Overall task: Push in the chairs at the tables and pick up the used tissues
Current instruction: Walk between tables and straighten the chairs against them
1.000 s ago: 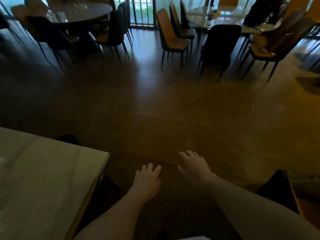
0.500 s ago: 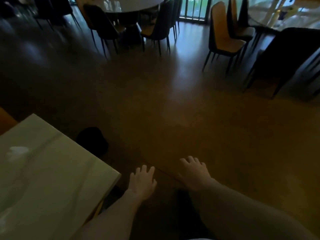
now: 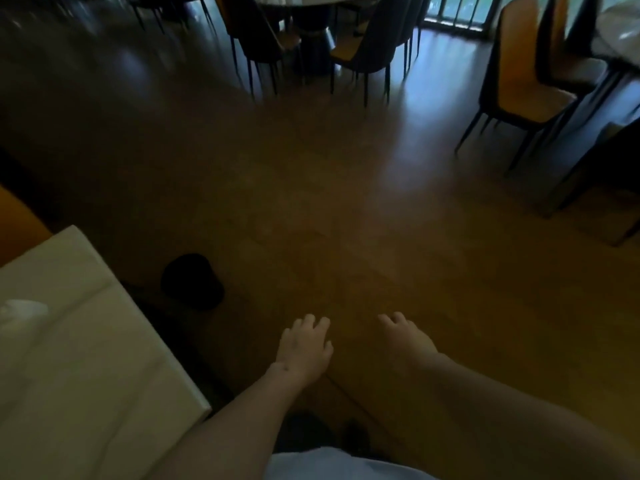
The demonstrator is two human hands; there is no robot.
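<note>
Left hand and right hand: lower centre, each grip wide, fingers relaxed, nothing held. Used tissue: seen on the pale counter at lower left, well apart from both grips. Orange chair: upper right, pulled out.

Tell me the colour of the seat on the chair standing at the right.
Orange, on dark legs: the chair, shown in the head view, the only one.
</note>
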